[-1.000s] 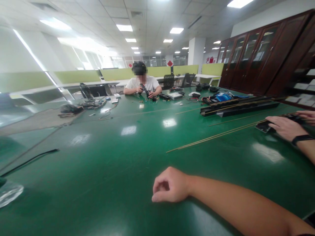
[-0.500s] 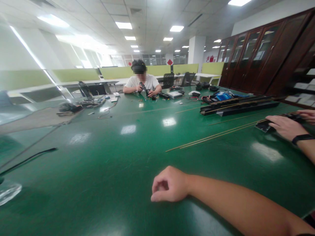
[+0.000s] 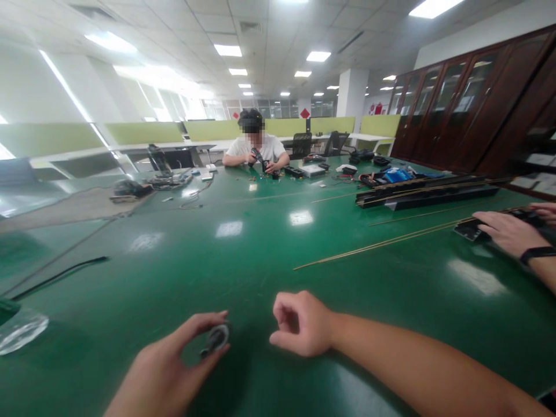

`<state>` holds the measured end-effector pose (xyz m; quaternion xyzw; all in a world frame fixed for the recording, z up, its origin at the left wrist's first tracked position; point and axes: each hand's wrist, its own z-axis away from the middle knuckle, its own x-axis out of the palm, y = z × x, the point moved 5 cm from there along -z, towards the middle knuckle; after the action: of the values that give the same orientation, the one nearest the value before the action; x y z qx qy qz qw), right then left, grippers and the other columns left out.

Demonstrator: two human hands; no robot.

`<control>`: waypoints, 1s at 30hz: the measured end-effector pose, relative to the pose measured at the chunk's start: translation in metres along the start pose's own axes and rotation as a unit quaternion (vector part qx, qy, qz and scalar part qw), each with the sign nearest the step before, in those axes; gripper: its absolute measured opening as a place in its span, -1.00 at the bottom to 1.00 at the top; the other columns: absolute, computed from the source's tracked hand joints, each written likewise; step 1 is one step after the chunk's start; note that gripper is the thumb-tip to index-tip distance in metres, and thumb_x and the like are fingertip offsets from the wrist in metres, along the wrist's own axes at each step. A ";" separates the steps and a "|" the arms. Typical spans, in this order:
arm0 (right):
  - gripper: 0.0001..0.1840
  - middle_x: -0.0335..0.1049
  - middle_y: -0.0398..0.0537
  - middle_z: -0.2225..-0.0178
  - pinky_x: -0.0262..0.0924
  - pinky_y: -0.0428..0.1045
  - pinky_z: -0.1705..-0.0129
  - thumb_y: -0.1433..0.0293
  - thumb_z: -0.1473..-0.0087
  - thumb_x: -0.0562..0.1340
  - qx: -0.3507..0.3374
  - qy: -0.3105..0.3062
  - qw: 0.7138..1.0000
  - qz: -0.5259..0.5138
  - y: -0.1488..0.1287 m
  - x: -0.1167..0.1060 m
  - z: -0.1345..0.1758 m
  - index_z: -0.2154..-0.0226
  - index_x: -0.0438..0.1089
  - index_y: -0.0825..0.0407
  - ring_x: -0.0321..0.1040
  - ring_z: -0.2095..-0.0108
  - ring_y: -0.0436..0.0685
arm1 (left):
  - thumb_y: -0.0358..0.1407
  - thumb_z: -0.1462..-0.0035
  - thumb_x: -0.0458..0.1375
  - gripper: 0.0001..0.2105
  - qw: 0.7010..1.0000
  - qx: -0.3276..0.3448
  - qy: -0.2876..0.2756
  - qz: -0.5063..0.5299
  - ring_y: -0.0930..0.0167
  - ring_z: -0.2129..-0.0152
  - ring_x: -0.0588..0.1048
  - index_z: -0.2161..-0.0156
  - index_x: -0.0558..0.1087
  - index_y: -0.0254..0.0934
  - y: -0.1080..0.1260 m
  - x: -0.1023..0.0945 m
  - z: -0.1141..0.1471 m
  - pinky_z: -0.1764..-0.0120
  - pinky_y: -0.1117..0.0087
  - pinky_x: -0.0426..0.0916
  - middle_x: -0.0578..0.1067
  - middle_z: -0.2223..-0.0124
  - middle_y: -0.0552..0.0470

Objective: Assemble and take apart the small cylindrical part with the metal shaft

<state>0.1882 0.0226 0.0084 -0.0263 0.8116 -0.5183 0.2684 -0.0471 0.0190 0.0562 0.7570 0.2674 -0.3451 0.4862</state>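
Note:
In the lower middle my left hand (image 3: 167, 359) is closed, pinching a small round grey-and-black part (image 3: 216, 339) between thumb and fingertips, above the green table (image 3: 243, 272). One end of the part faces me and looks ring-shaped; blur hides its exact kind. To its right lies my right hand (image 3: 304, 324), on the table with its fingers curled into a loose fist. A gap shows between thumb and fingers, with nothing visible inside. The two hands are apart. Beyond them, thin brass-coloured rods (image 3: 339, 255) stretch toward the right.
At the right edge another person's hand (image 3: 506, 231) rests on a black piece (image 3: 469, 230) by the rods. Black channels (image 3: 434, 196) lie farther back. Across the table sits a person (image 3: 256, 147) handling a tool. A clear plastic object (image 3: 24, 330) and black cable (image 3: 61, 277) are at left.
My left hand has come into view from below, holding the round part. My right hand stays curled in nearly the same place. The view has shifted slightly.

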 end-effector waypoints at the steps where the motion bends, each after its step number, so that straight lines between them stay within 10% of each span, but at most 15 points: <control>1: -0.70 0.31 -0.27 0.55 0.09 -0.15 0.51 0.31 0.02 0.36 0.002 0.019 1.000 0.006 0.001 -0.001 -0.001 0.38 0.20 0.00 0.19 0.59 -0.07 | 0.00 0.01 0.29 -0.67 0.999 0.016 -0.027 0.010 0.25 0.25 0.60 0.12 0.54 -0.01 0.011 0.011 -0.013 0.14 0.29 0.54 0.61 0.17 0.14; 5: -0.72 0.37 -0.23 0.47 0.13 -0.13 0.46 0.34 -0.01 0.32 0.042 0.098 0.993 0.043 0.006 -0.008 -0.004 0.26 0.22 -0.02 0.27 0.52 -0.03 | -0.08 -0.05 0.25 -0.68 0.997 0.028 -0.033 0.066 0.25 0.23 0.59 0.11 0.51 -0.14 0.037 0.047 -0.047 0.12 0.29 0.51 0.61 0.15 0.02; 10: -0.69 0.45 -0.09 0.23 0.22 -0.03 0.22 0.40 0.03 0.32 0.019 0.161 0.982 0.102 -0.001 -0.016 -0.004 0.19 0.31 -0.01 0.37 0.24 0.10 | -0.04 -0.05 0.25 -0.67 0.990 -0.043 -0.019 0.130 0.24 0.27 0.59 0.18 0.46 -0.23 0.015 0.073 -0.045 0.16 0.24 0.50 0.60 0.17 -0.06; 30: -0.73 0.51 -0.03 0.01 0.19 -0.02 0.25 0.43 0.06 0.33 -0.012 0.063 0.998 0.027 -0.008 -0.013 -0.002 0.25 0.31 -0.01 0.30 0.33 0.06 | -0.15 -0.06 0.29 -0.73 0.984 -0.036 -0.004 0.173 0.32 0.21 0.56 0.15 0.47 -0.19 0.007 0.068 -0.036 0.09 0.30 0.45 0.57 0.12 0.03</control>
<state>0.1960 0.0248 0.0209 0.0255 0.8334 -0.5016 0.2307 0.0096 0.0539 0.0173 0.7727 0.1427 -0.2487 0.5663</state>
